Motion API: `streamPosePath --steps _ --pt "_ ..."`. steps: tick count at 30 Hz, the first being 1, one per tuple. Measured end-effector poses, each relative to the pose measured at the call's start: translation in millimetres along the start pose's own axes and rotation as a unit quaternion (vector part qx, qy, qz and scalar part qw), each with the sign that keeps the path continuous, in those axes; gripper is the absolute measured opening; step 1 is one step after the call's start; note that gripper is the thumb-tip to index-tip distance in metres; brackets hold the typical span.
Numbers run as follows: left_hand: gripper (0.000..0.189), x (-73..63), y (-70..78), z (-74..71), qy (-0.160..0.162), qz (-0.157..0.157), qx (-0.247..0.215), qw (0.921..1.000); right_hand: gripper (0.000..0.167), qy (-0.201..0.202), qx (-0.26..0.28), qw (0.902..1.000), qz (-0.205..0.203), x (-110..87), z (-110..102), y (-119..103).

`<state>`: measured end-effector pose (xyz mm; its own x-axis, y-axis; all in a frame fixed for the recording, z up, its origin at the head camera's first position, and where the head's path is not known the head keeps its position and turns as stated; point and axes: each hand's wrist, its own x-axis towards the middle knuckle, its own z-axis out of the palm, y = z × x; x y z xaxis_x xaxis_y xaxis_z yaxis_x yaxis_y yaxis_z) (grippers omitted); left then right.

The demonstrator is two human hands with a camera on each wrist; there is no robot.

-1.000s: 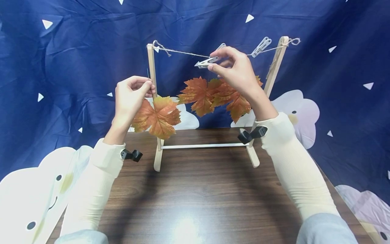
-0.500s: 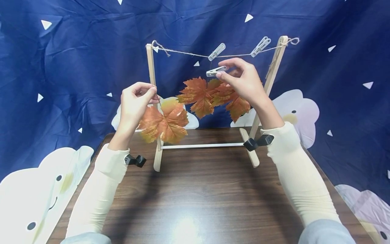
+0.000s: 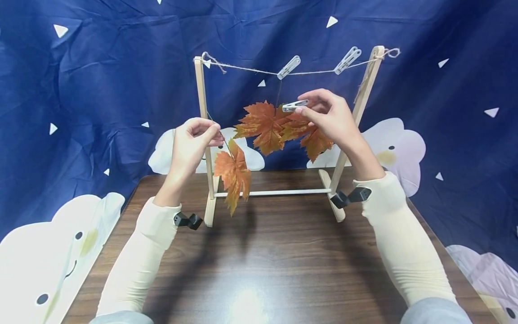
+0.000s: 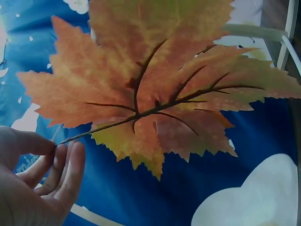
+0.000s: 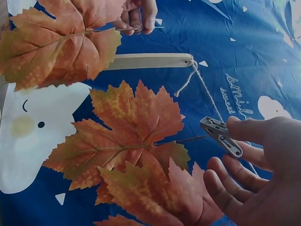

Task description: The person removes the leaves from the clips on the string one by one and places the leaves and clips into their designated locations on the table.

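Observation:
My left hand (image 3: pixel 194 140) pinches the thin stem of an orange artificial maple leaf (image 3: pixel 234 174), which hangs below the fingertips beside the frame's left post; the left wrist view shows the leaf's veined back (image 4: pixel 141 89). Between thumb and fingers of my right hand (image 3: pixel 332 116) is a pale clothespin (image 3: pixel 294 106), held lower than the twine (image 3: pixel 251 69). Two more clothespins sit on that line, one near the middle (image 3: pixel 289 67) and one to the right (image 3: pixel 347 60). Two maple leaves (image 3: pixel 265 127) hang under them, partly overlapping; the right hand covers some of the right one.
A wooden stand with a left post (image 3: pixel 201 90), a right post (image 3: pixel 367 85) and a white lower bar (image 3: pixel 283 193) stands on the dark wooden table (image 3: pixel 259 252). Behind it hangs a blue cloth (image 3: pixel 121 81) printed with clouds and triangles.
Both hands have come down and to the right, away from the twine, still holding leaf and clothespin. The held leaf has turned, from facing broadly forward to nearly edge-on.

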<state>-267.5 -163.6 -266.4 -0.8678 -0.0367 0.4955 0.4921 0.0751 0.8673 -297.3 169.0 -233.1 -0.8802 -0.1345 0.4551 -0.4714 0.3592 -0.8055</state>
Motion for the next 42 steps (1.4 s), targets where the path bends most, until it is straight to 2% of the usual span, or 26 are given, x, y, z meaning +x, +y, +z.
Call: streamPosePath --steps 5,12,17,21,25,32,39,42 --pt "0.015 -3.2 -3.5 4.4 -0.011 -0.002 -0.016 0.9998 0.039 -0.010 -0.001 0.9999 -0.004 -5.1 -3 7" --pt "0.016 -8.1 -8.8 9.9 -0.027 -0.023 -0.057 0.9978 0.039 -0.021 -0.003 0.9998 -0.005 -10.8 -6 16" --pt "0.006 -12.5 -11.9 13.2 -0.034 -0.033 -0.084 0.9953 0.036 -0.023 0.010 0.9997 0.003 -14.9 -9 22" --pt "0.012 -16.4 -14.4 14.9 -0.035 -0.046 -0.099 0.9934 0.036 -0.025 0.012 0.9996 0.011 -18.5 -11 25" --pt "0.005 -20.3 -18.5 15.4 -0.038 -0.061 -0.108 0.9916 0.036 -0.024 0.009 0.9996 0.013 -22.3 -15 29" --pt "0.005 -28.0 -29.8 15.9 -0.041 -0.090 -0.119 0.9880 0.036 -0.023 -0.004 0.9997 0.000 -30.4 -24 42" --pt "0.012 -36.5 -43.0 16.3 -0.033 -0.111 -0.146 0.9825 0.026 -0.009 0.031 0.9991 0.027 -39.9 -33 53" --pt "0.015 -40.0 -50.4 16.8 -0.026 -0.115 -0.160 0.9799 0.028 -0.002 0.035 0.9988 0.034 -45.1 -38 59"
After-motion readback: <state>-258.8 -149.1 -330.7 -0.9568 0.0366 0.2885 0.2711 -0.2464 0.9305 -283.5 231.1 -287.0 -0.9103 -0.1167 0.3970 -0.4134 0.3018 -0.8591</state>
